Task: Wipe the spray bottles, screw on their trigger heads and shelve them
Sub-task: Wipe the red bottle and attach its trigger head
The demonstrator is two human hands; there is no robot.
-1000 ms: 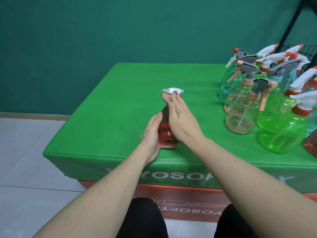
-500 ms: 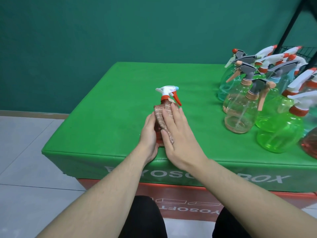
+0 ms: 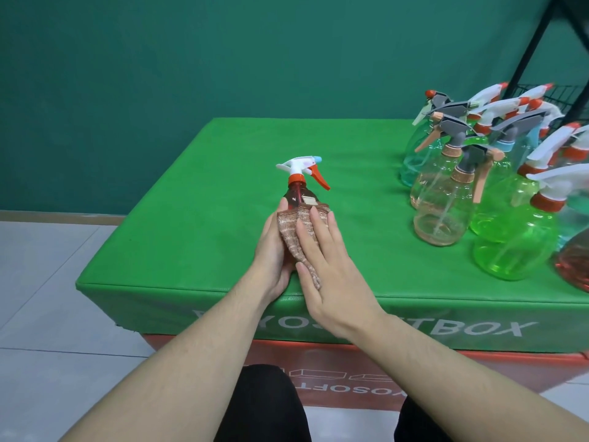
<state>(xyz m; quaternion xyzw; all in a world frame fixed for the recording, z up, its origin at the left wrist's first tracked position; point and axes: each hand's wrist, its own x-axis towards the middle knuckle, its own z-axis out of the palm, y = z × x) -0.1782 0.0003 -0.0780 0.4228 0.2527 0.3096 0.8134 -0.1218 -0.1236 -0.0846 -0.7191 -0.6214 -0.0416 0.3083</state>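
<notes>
The red spray bottle [image 3: 298,194] looked empty; the left hand [image 3: 271,247] gripped it while the right hand [image 3: 325,263] pressed a cloth [image 3: 294,234] flat-fingered.

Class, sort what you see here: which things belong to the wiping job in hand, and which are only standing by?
In use:
- red transparent spray bottle
- brown striped cloth
- left hand, right hand

Standing by:
- cluster of clear, green and blue spray bottles
- black wire rack
- green covered box
</notes>
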